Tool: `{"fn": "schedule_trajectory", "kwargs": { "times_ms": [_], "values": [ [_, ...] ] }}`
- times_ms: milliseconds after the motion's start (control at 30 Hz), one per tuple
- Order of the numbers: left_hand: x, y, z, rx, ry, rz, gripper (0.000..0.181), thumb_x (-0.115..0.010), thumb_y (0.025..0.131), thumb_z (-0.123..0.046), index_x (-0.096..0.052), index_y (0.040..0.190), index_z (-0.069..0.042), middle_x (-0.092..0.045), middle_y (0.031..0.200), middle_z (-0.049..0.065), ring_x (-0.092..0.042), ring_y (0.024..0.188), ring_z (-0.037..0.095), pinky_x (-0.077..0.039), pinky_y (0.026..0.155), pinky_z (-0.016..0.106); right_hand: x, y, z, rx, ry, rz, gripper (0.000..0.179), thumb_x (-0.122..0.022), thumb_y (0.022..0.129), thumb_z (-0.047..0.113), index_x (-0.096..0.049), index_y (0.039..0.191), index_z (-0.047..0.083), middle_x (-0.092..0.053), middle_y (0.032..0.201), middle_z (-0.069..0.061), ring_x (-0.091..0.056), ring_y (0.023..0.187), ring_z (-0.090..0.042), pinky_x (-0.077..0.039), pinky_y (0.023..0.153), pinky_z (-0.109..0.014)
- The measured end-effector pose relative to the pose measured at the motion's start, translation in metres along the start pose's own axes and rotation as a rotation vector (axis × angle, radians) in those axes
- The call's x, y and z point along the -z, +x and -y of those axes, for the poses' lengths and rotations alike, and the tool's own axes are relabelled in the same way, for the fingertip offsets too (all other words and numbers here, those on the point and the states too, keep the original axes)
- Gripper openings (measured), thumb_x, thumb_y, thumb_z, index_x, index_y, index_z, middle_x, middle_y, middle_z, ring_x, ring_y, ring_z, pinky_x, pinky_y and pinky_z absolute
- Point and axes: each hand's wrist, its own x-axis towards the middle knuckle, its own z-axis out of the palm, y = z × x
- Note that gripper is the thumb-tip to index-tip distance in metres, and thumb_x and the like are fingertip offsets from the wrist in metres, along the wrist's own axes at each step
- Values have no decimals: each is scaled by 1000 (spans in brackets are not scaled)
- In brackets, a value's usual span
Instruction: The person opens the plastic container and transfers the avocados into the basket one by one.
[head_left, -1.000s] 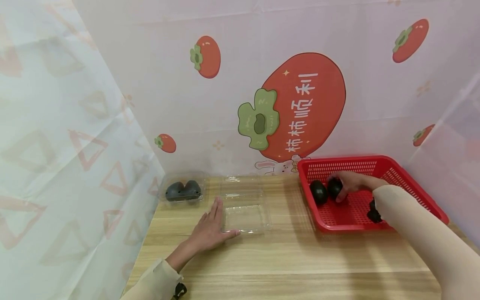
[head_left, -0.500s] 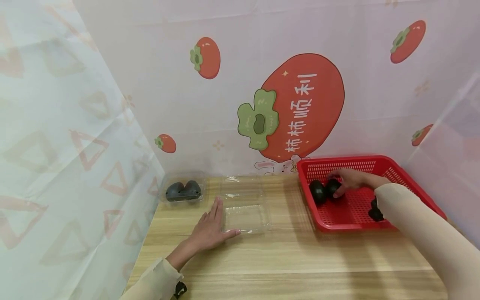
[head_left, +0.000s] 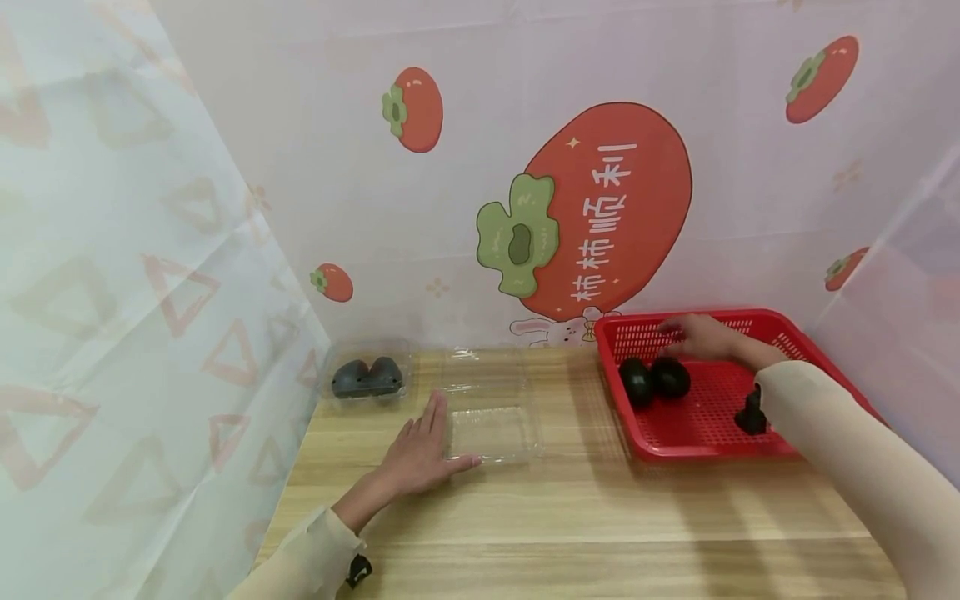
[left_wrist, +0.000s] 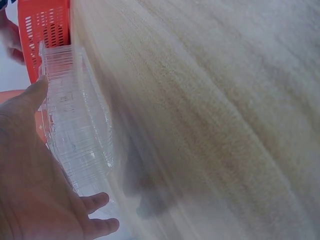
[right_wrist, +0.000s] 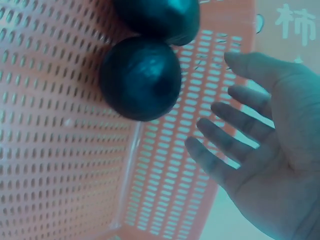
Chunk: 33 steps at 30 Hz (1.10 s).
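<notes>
My left hand [head_left: 418, 457] lies with straight fingers along the left and front sides of an opened clear plastic box [head_left: 491, 437], its lid [head_left: 482, 372] folded back. In the left wrist view the clear plastic [left_wrist: 75, 125] looks stacked in several layers beside the thumb and palm. Over the back of the red basket [head_left: 652, 455] is my right hand [head_left: 707, 338], fingers spread and holding nothing. Two glossy, dark oval fruits, avocado-like, lie side by side at the basket's left: a left fruit [head_left: 636, 383] and a right fruit [head_left: 671, 377], just in front of the hand.
At the back left, a second clear box [head_left: 330, 367] contains two dark fruits [head_left: 384, 377]. The wooden tabletop [head_left: 540, 533] runs up to a printed back sheet [head_left: 360, 192]. Another sheet [head_left: 112, 292] hangs along the left side.
My right hand has let go of the right fruit and risen back from it. The fruit has shifted slightly left, towards the other one. My left hand stays in place.
</notes>
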Motion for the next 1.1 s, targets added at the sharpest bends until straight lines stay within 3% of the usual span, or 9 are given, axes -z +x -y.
{"fn": "schedule_trajectory", "kwargs": {
  "times_ms": [267,533,867,1100],
  "values": [
    [1,1,0,-8,33,4,124,-63,92,-76,-6,168,4,-6,175,25,-22,160,40,-27,124,64,3,3,24,20,22,-106,49,-75,99,17,-61,137,-12,-69,128,-32,-66,119,-51,-53,99,-66],
    [0,2,1,-9,52,1,124,-63,92,-76,-7,168,4,-9,175,25,-24,159,39,-29,123,63,-5,6,59,42,26,-115,59,-76,99,24,-57,146,-6,-67,136,-28,-65,123,-45,-47,108,-67],
    [1,2,1,-10,65,6,123,-62,92,-76,-7,168,4,-7,176,24,-21,161,38,-28,124,63,-18,12,95,150,24,-134,67,-80,97,26,-52,155,8,-58,151,-17,-56,136,-40,-46,110,-65],
    [2,2,1,-12,73,3,123,-62,93,-76,-8,168,4,-8,176,24,-20,161,37,-27,124,63,-33,10,112,171,-53,-130,75,-78,98,32,-45,160,5,-56,153,-19,-58,136,-38,-48,110,-61]
  ]
}}
